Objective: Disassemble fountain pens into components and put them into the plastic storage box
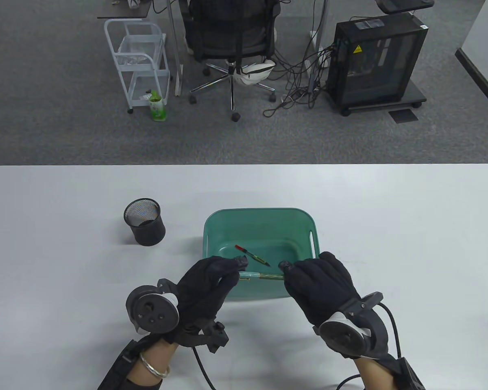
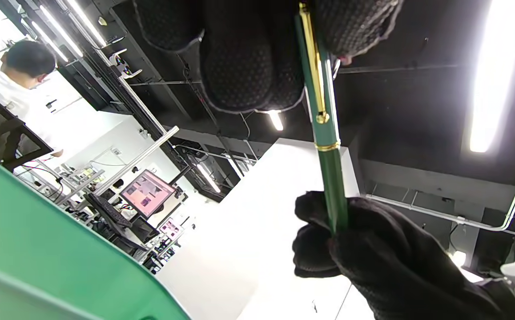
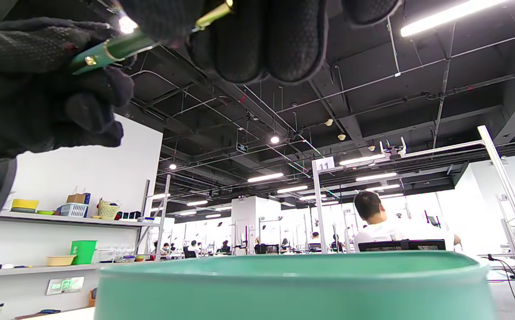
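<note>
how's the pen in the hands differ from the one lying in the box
The green pen is held level above the storage box by the left hand and right hand; the red-tipped pen lies loose, slanted, on the box floor. The green pen has gold trim; the other looks darker. Both are slim.

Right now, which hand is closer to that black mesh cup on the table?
Left. The left hand is nearer the black mesh cup, which stands up and to its left. The right hand is across the green box, farther off.
</note>
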`<state>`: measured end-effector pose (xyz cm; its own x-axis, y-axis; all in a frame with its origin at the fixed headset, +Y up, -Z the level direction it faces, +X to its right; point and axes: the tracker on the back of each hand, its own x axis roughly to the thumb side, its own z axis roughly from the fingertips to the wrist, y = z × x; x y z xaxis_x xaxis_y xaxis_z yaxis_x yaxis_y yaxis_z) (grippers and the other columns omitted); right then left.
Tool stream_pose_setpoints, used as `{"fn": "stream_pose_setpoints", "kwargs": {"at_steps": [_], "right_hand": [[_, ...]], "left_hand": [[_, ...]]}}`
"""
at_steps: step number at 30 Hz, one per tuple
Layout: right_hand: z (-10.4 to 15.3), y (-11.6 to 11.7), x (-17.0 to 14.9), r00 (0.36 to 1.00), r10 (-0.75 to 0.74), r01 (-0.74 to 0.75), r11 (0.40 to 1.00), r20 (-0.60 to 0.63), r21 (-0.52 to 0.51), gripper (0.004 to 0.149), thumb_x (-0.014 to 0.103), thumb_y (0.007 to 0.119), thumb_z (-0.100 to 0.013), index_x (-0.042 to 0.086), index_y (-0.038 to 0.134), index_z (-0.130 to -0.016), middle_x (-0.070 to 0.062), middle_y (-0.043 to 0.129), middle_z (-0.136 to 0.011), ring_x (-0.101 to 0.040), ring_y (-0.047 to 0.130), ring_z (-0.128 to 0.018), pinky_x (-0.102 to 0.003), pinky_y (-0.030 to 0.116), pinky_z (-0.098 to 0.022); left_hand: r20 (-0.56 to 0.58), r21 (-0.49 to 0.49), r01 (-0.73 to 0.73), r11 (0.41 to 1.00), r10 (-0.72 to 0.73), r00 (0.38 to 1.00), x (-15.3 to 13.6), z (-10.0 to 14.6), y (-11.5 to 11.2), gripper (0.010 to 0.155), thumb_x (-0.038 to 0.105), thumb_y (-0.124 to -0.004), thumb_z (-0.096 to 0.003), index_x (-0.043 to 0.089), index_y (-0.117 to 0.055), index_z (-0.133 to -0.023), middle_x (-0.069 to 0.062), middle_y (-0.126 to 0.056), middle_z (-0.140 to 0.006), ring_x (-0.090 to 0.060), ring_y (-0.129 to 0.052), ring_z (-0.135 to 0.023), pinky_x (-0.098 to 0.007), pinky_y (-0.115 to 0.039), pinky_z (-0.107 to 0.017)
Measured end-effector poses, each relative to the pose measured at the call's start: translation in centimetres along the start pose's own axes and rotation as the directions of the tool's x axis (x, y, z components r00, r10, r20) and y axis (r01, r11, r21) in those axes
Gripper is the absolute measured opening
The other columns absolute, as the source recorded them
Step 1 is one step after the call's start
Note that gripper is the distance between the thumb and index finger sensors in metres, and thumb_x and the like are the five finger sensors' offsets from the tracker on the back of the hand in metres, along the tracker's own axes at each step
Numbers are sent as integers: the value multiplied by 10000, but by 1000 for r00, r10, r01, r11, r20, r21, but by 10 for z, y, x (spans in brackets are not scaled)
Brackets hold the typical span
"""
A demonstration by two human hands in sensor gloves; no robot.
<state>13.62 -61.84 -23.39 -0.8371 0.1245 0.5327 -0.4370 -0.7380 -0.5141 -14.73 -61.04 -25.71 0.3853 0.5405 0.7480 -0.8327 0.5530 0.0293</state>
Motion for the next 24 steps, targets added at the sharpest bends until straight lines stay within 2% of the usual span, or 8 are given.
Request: {"fn": "stream_pose_setpoints", "kwargs": {"at_steps": [4, 10, 18, 24], "right_hand": [[0, -2, -1, 1000, 24, -24, 1000, 6, -6, 436, 434, 714, -551, 325, 809, -962, 55, 838, -895, -151, 831, -839, -492, 562, -787], [1, -5, 1, 998, 65, -65, 998, 20, -14, 427, 436, 724, -548, 352, 807, -959, 59, 828, -908, -151, 823, -853, -494, 558, -789], [2, -6, 3, 996, 84, -83, 996, 33, -25, 428, 435, 731, -545, 352, 808, -958, 62, 816, -917, -150, 814, -864, -496, 551, -793], [2, -7, 4, 994, 97, -95, 995, 41, -33, 428, 435, 735, -544, 355, 806, -958, 64, 812, -920, -148, 810, -867, -495, 549, -794]], "left_hand": [[-15, -98, 79, 992, -81, 997, 0, -1, -2, 472, 432, -693, -686, 172, -773, -1071, -130, -870, -1018, -288, -889, -851, -541, -619, -782], [11, -137, 219, 966, -220, 976, 3, -1, -7, 527, 475, -715, -669, 183, -741, -1107, -137, -841, -1063, -300, -875, -878, -549, -615, -781], [30, -172, 276, 946, -275, 961, 5, -2, -10, 505, 469, -719, -667, 162, -801, -1060, -118, -910, -987, -273, -932, -790, -516, -677, -733], [32, -209, 294, 933, -294, 955, 4, -2, -12, 493, 458, -726, -665, 144, -827, -1031, -85, -975, -848, -238, -968, -677, -490, -719, -684]]}}
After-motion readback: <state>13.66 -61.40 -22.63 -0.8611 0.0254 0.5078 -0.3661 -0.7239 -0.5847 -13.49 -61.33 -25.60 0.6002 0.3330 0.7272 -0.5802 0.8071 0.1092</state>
